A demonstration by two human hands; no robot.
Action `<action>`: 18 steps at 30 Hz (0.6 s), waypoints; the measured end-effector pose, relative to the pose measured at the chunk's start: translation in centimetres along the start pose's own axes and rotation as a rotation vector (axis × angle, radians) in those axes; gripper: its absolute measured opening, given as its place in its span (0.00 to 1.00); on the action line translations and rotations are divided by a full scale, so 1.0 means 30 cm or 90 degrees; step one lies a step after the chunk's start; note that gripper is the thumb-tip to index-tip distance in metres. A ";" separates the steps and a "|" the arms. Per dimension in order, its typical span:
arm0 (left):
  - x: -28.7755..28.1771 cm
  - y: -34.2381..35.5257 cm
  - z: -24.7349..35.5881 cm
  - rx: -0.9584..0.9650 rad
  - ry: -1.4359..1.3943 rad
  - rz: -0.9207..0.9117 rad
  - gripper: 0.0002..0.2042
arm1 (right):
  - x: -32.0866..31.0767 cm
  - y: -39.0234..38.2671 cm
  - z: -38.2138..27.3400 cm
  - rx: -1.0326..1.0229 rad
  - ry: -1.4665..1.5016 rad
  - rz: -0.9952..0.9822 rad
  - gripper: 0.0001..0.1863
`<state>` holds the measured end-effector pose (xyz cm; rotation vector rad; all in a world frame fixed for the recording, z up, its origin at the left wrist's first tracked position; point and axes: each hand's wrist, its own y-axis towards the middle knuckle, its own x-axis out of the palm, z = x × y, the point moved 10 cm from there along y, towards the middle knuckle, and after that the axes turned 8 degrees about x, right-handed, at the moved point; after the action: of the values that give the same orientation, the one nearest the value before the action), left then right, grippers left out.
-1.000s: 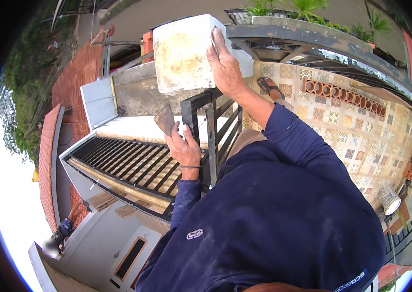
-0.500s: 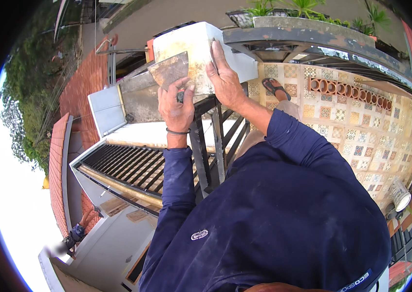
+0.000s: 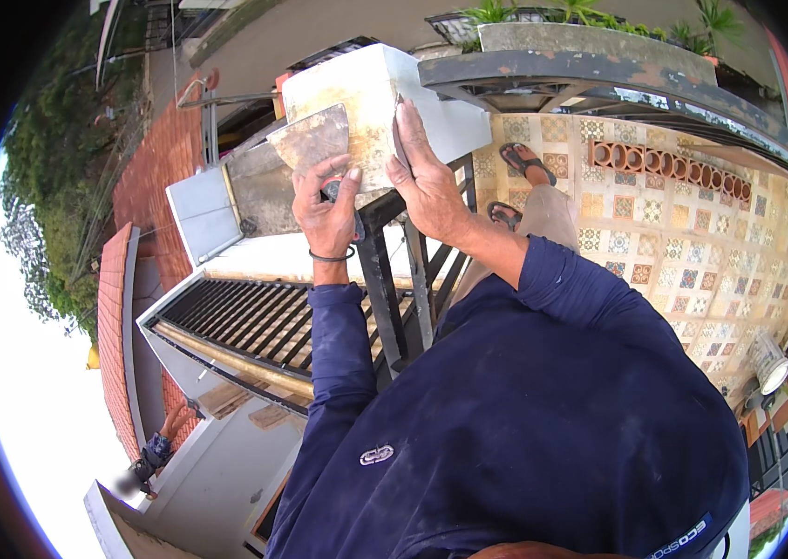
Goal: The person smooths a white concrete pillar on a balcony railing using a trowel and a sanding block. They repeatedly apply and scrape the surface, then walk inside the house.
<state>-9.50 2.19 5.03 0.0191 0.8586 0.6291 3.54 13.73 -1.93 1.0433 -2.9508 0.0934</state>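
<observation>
A white pillar top (image 3: 343, 79) with yellowish worn patches stands in front of me. My left hand (image 3: 324, 214) grips a putty knife (image 3: 313, 140) by its dark and red handle. Its wide, stained blade lies over the pillar's near left edge. On the pillar's right face, my right hand (image 3: 438, 197) is pressed with its fingers straight and together. Under those fingers shows the edge of a thin dark flat piece (image 3: 400, 140); its kind I cannot make out. Both hands are close together, just above the corner of a black metal railing (image 3: 380, 279).
Another black rail (image 3: 580, 67) runs right from the pillar. Below right is a patterned tile floor (image 3: 655, 242) with a row of hollow clay blocks (image 3: 669, 174) and a white bucket (image 3: 768, 363). At the lower left, a person (image 3: 152, 455) is by a wall near red roofs.
Both hands have shifted slightly toward me, the putty knife and the flat piece with them. A second sandalled foot now shows beside the railing.
</observation>
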 end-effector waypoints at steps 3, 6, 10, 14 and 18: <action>-0.004 -0.002 0.003 -0.011 0.014 0.005 0.11 | -0.004 0.045 0.007 0.022 0.013 0.017 0.42; -0.008 0.002 0.019 0.005 0.041 0.009 0.10 | -0.034 0.073 -0.041 -0.064 0.013 0.087 0.41; -0.007 0.010 0.023 0.006 0.047 0.012 0.09 | 0.015 0.078 0.006 0.059 -0.002 -0.008 0.41; -0.008 0.004 0.013 -0.009 0.058 0.019 0.08 | 0.003 0.096 -0.008 0.059 0.006 0.011 0.41; -0.005 0.003 0.009 -0.004 0.032 0.028 0.08 | -0.018 0.114 -0.026 0.018 0.011 0.050 0.41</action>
<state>-9.43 2.26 5.33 0.0176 0.9062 0.6760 1.79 16.77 -1.34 0.9244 -2.9838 0.1451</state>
